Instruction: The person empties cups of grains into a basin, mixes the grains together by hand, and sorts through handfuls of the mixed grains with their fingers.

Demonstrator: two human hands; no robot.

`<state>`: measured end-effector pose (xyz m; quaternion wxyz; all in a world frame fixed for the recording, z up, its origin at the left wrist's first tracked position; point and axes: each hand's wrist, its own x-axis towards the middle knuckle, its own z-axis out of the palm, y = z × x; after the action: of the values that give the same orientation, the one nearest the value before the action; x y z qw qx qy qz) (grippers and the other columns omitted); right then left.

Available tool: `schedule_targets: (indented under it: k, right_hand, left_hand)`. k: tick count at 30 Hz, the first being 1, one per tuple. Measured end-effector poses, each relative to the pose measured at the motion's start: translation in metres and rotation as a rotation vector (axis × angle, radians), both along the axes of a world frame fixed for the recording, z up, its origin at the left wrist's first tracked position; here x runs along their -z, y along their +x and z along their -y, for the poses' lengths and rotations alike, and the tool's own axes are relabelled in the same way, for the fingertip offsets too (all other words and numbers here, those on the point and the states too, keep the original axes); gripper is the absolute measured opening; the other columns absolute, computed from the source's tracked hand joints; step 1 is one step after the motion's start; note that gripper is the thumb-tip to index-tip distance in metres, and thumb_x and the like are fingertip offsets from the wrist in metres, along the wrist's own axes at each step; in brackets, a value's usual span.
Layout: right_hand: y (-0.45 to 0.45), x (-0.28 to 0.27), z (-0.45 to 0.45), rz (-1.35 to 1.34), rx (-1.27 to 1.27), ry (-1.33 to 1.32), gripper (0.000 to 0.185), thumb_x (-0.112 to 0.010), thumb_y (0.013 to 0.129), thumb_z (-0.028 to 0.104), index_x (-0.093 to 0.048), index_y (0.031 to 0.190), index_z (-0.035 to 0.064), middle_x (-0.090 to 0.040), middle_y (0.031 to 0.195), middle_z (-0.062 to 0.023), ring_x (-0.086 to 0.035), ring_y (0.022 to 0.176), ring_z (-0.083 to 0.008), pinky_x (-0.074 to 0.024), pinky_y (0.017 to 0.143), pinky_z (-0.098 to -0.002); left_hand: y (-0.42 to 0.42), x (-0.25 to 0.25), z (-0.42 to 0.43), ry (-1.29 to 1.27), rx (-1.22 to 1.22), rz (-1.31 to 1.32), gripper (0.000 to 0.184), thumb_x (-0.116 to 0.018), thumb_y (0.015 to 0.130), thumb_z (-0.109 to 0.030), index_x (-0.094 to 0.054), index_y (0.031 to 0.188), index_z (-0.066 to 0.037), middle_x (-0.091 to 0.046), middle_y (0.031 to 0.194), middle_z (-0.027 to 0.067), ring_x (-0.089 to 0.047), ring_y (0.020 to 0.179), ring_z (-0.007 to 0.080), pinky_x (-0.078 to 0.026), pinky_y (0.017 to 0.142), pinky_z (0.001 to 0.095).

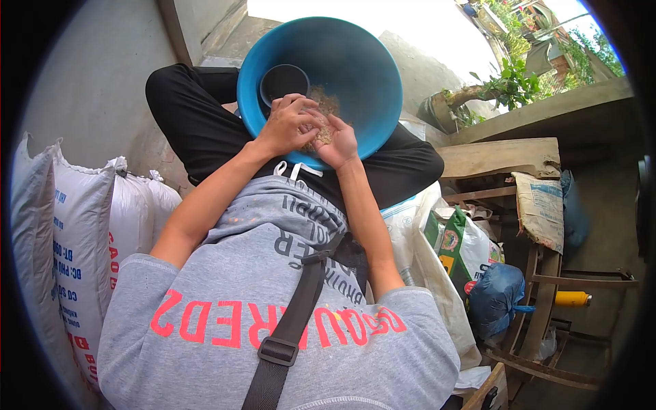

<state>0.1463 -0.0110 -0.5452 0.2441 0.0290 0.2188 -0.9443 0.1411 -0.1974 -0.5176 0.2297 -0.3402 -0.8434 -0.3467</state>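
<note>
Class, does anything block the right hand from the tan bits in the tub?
Nothing visible does: the right hand is right at the tan bits. The dark container stands to their left in the tub, not between.

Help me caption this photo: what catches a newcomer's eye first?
The blue basin at the crossed legs likely stands out first, the left hand and right hand close together at its near side, over pale grainy material. Next come red letters across the grey shirt below, then white sacks along the left edge.
</note>
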Motion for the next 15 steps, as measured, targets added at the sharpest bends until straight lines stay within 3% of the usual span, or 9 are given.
schedule_targets:
  k: [4, 7, 12, 15]
  right_hand:
    - [0.000, 0.004, -0.004, -0.042, -0.076, -0.158, 0.055, -0.023, 0.109, 0.027, -0.047, 0.142, -0.0102, -0.059, 0.138, -0.0219, -0.059, 0.127, -0.0329, -0.0485, 0.111, -0.0460]
    - [0.002, 0.000, -0.001, 0.068, 0.028, 0.049, 0.054, -0.024, 0.109, 0.026, -0.048, 0.142, -0.0099, -0.059, 0.138, -0.0219, -0.057, 0.131, -0.0339, -0.0474, 0.112, -0.0463]
    - [0.003, -0.010, 0.002, 0.090, 0.034, 0.099, 0.053, -0.025, 0.109, 0.026, -0.049, 0.141, -0.0084, -0.059, 0.138, -0.0228, -0.057, 0.132, -0.0331, -0.0462, 0.112, -0.0459]
    - [0.006, -0.017, 0.007, 0.165, 0.118, 0.227, 0.052, -0.026, 0.109, 0.026, -0.048, 0.142, -0.0077, -0.059, 0.138, -0.0235, -0.058, 0.131, -0.0333, -0.0456, 0.112, -0.0460]
  left_hand:
    - [-0.003, 0.001, -0.001, 0.050, 0.023, 0.045, 0.011, -0.078, 0.085, -0.024, -0.081, 0.095, -0.019, -0.068, 0.124, 0.0017, -0.052, 0.129, 0.0263, -0.035, 0.107, 0.0444]
    - [-0.006, 0.000, -0.001, 0.151, 0.030, 0.090, 0.012, -0.077, 0.087, -0.021, -0.080, 0.097, -0.016, -0.072, 0.116, 0.0027, -0.057, 0.122, 0.0248, -0.038, 0.104, 0.0419]
    - [-0.007, -0.004, 0.003, 0.258, 0.065, 0.371, 0.016, -0.077, 0.089, -0.015, -0.078, 0.103, -0.009, -0.076, 0.101, 0.0060, -0.068, 0.099, 0.0219, -0.047, 0.092, 0.0345]
    - [-0.005, -0.003, 0.001, 0.299, 0.155, 0.373, 0.017, -0.076, 0.089, -0.013, -0.077, 0.105, -0.007, -0.076, 0.099, 0.0079, -0.070, 0.092, 0.0210, -0.051, 0.085, 0.0327]
